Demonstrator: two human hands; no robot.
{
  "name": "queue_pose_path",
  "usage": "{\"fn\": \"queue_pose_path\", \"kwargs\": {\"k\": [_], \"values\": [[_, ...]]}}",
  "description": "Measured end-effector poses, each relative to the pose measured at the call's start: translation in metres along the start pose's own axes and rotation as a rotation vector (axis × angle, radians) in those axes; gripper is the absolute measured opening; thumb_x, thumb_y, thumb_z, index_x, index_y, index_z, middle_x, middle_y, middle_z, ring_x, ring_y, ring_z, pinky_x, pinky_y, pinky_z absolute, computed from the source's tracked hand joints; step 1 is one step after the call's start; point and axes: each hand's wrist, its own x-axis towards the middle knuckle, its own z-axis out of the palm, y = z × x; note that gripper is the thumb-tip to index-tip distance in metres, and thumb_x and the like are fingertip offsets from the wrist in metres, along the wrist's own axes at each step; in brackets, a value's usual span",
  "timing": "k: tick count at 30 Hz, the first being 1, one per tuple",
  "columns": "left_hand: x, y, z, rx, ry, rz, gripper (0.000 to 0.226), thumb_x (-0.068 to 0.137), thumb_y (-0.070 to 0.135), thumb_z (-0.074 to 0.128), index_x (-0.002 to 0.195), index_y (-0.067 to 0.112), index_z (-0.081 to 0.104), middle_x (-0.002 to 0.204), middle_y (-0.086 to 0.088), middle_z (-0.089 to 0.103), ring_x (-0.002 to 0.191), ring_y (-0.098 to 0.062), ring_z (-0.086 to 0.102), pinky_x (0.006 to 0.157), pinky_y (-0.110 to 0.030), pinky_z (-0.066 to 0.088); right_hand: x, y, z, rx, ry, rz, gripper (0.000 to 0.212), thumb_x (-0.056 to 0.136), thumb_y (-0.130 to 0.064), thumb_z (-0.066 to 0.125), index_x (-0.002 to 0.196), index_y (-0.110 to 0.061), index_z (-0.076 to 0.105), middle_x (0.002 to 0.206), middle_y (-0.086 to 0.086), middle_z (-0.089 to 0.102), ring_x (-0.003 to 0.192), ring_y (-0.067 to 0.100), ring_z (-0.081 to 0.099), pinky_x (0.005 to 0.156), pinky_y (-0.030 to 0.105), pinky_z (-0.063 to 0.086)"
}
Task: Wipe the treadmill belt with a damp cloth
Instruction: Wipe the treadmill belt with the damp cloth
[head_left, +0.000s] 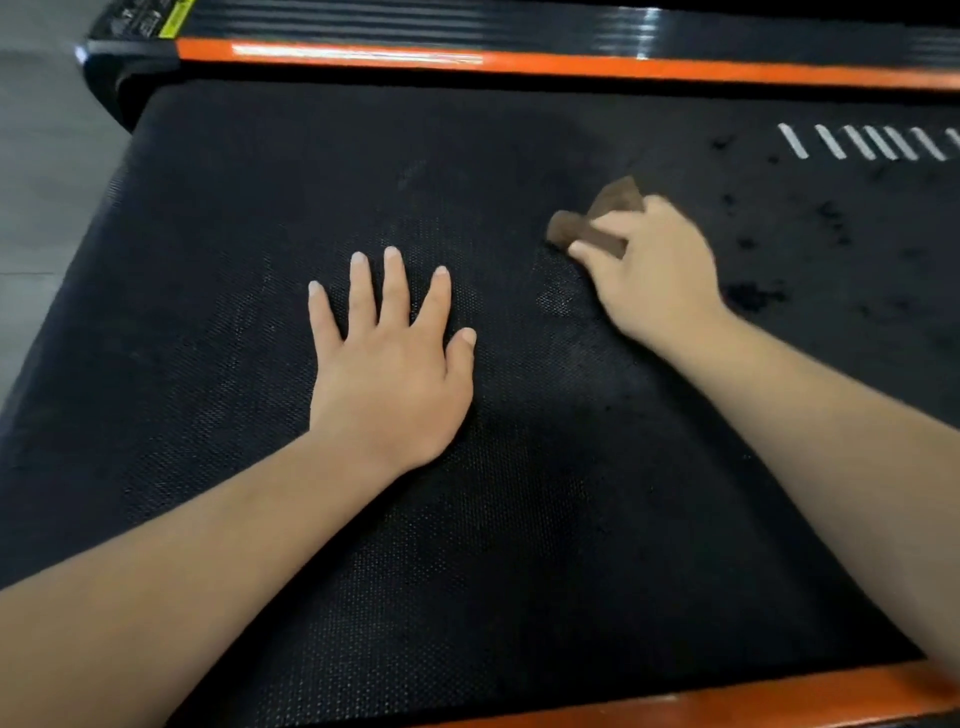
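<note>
Nearest the camera, beyond an orange side rail (779, 696), the textured black treadmill belt (519, 545) fills the view. On it the left hand (387, 364) lies flat with fingers spread, holding nothing. Further out, the right hand (649, 275) curls around a small brown cloth (587, 223), pressing it to the belt. The cloth looks soft, light and limp, so it is probably best gripped wadded under the fingers. Dark, wet-looking blotches (753, 296) lie to its right.

A crumpled brown cloth (597, 221) lies on the black textured treadmill belt (519, 519), right of centre.
</note>
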Motion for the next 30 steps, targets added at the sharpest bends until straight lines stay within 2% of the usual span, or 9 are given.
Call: {"fn": "queue_pose_path", "kwargs": {"k": [5,7,10,13,17,20,22,27,30], "values": [[0.000,-0.001,-0.002,-0.011,-0.009,0.003,0.065,0.105,0.053,0.013,0.165,0.029,0.005,0.173,-0.012,-0.007,0.157,-0.034,-0.016,0.123,-0.062,-0.010,-0.099,-0.024,-0.025,0.174,-0.217,-0.312,0.031,0.093,-0.047,0.059,0.115,-0.032,0.074,0.091,0.006,0.059,0.081,0.031,0.057,0.073,0.042,0.045],[0.000,-0.001,-0.003,-0.008,-0.011,0.004,0.065,0.105,0.053,0.013,0.165,0.029,0.006,0.173,-0.012,-0.006,0.157,-0.035,-0.015,0.123,-0.062,-0.010,-0.072,-0.004,-0.022,0.048,-0.127,-0.260,0.039,0.091,-0.055,0.052,0.112,-0.031,0.075,0.092,0.011,0.062,0.084,0.036,0.059,0.076,0.046,0.049],[-0.001,-0.001,-0.003,-0.005,-0.015,0.013,0.064,0.106,0.052,0.014,0.165,0.029,0.009,0.173,-0.012,-0.004,0.158,-0.035,-0.013,0.123,-0.063,-0.009,-0.042,0.012,-0.019,-0.025,0.000,-0.004,0.046,0.087,-0.061,0.048,0.108,-0.030,0.075,0.099,0.012,0.062,0.091,0.040,0.061,0.082,0.048,0.051],[-0.002,-0.002,-0.003,-0.013,-0.019,0.036,0.063,0.106,0.050,0.015,0.165,0.028,0.009,0.173,-0.012,-0.005,0.158,-0.034,-0.014,0.123,-0.062,-0.011,-0.101,-0.024,-0.022,0.097,-0.044,-0.129,0.029,0.089,-0.047,0.061,0.110,-0.032,0.076,0.093,0.005,0.058,0.085,0.034,0.060,0.076,0.044,0.049],[-0.008,-0.002,-0.007,-0.021,-0.030,0.078,0.063,0.107,0.050,0.017,0.165,0.028,0.010,0.173,-0.011,-0.004,0.158,-0.033,-0.013,0.124,-0.060,-0.010,-0.128,-0.028,-0.039,0.120,-0.197,-0.311,0.031,0.093,-0.049,0.055,0.111,-0.032,0.075,0.086,0.000,0.054,0.080,0.030,0.055,0.071,0.040,0.041],[-0.022,-0.006,-0.009,-0.017,-0.045,0.155,0.063,0.106,0.052,0.014,0.165,0.029,0.014,0.173,-0.009,0.000,0.159,-0.031,-0.010,0.126,-0.056,-0.008,-0.083,0.000,-0.035,0.038,-0.073,-0.110,0.042,0.089,-0.059,0.050,0.107,-0.032,0.076,0.094,0.010,0.062,0.086,0.036,0.060,0.078,0.045,0.050],[-0.029,-0.010,-0.009,-0.024,-0.041,0.192,0.066,0.103,0.055,0.011,0.164,0.030,0.017,0.173,-0.008,0.003,0.159,-0.030,-0.007,0.127,-0.055,-0.006,-0.092,-0.005,-0.032,0.085,-0.055,-0.032,0.036,0.088,-0.056,0.054,0.107,-0.034,0.076,0.097,0.008,0.062,0.088,0.034,0.060,0.081,0.047,0.052],[-0.030,-0.011,-0.008,-0.008,-0.021,0.187,0.063,0.105,0.054,0.019,0.164,0.030,0.018,0.173,-0.008,0.004,0.159,-0.030,-0.006,0.127,-0.055,-0.005,-0.169,-0.041,-0.054,0.228,-0.365,-0.378,0.031,0.094,-0.049,0.055,0.115,-0.037,0.073,0.089,-0.002,0.055,0.084,0.020,0.050,0.074,0.039,0.037],[-0.032,-0.010,-0.008,-0.016,-0.026,0.194,0.064,0.105,0.054,0.019,0.164,0.029,0.017,0.173,-0.008,0.002,0.159,-0.029,-0.008,0.127,-0.055,-0.007,-0.143,-0.019,-0.052,0.111,-0.248,-0.285,0.034,0.094,-0.050,0.052,0.111,-0.032,0.075,0.088,0.004,0.057,0.084,0.027,0.053,0.075,0.042,0.041]]}}
